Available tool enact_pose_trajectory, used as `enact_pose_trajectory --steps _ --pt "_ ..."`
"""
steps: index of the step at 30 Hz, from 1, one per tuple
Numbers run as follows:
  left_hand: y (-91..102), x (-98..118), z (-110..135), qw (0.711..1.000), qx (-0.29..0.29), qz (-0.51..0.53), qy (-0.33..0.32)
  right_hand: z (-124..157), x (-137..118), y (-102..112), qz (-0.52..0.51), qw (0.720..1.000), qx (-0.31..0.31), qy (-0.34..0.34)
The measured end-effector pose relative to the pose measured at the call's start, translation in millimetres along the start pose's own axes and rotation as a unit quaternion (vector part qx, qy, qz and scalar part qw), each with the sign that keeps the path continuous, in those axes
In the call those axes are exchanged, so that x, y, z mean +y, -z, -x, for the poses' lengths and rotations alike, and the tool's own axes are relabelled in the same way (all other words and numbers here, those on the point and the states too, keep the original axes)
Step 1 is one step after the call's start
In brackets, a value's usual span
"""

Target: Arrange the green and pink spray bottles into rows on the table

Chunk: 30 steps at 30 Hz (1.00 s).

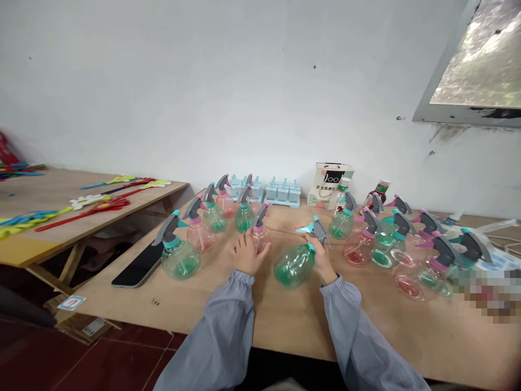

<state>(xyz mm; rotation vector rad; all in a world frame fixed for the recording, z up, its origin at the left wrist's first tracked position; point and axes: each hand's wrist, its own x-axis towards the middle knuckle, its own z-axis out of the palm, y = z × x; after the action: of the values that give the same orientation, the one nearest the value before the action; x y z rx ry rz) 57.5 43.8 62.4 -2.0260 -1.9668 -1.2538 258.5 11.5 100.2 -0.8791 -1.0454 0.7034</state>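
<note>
My right hand point(321, 259) is closed around the neck of a spray bottle with a clear green body point(293, 266). That bottle tilts, its grey and turquoise spray head pointing up and its rounded base low to the left. My left hand point(246, 253) is at a pink spray bottle point(261, 237), thumb and fingers apart on its near side; whether they press on it is unclear. The pink bottle stands upright with a grey and pink spray head. Left of it are more spray bottles, including a green one point(181, 262) in front.
Several pink and green spray bottles point(393, 247) stand at the right. A dark phone point(138, 265) lies at the left edge. Light-blue molds point(284, 193), a printed paper bag point(325, 184) and a red-labelled bottle point(378, 193) are by the wall. Colourful craft flowers point(109, 204) lie on another table.
</note>
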Motion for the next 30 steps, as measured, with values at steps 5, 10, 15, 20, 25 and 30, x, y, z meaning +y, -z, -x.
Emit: enact_pose_trajectory --steps 5,10,15,20,25,30 --pt "0.0 0 0 1.000 0.008 0.003 0.002 0 -2 0 -0.001 1.000 -0.028 0.000" --pt "0.6 1 0 1.000 -0.002 -0.001 0.004 -3 -1 1 -0.005 1.000 -0.016 -0.016" --pt "-0.8 0 -1 1.000 0.004 0.007 0.006 -6 -5 2 -0.001 1.000 -0.005 0.013" --pt "-4.0 -2 0 1.000 0.020 0.015 -0.003 -6 -6 2 0.047 0.998 -0.002 0.038" --pt "-4.5 -3 -1 1.000 0.016 0.017 -0.004 3 -9 10 0.074 0.996 0.001 0.054" --pt "-4.0 -6 -3 1.000 -0.010 0.006 0.005 18 -30 48 0.186 0.978 0.059 0.076"
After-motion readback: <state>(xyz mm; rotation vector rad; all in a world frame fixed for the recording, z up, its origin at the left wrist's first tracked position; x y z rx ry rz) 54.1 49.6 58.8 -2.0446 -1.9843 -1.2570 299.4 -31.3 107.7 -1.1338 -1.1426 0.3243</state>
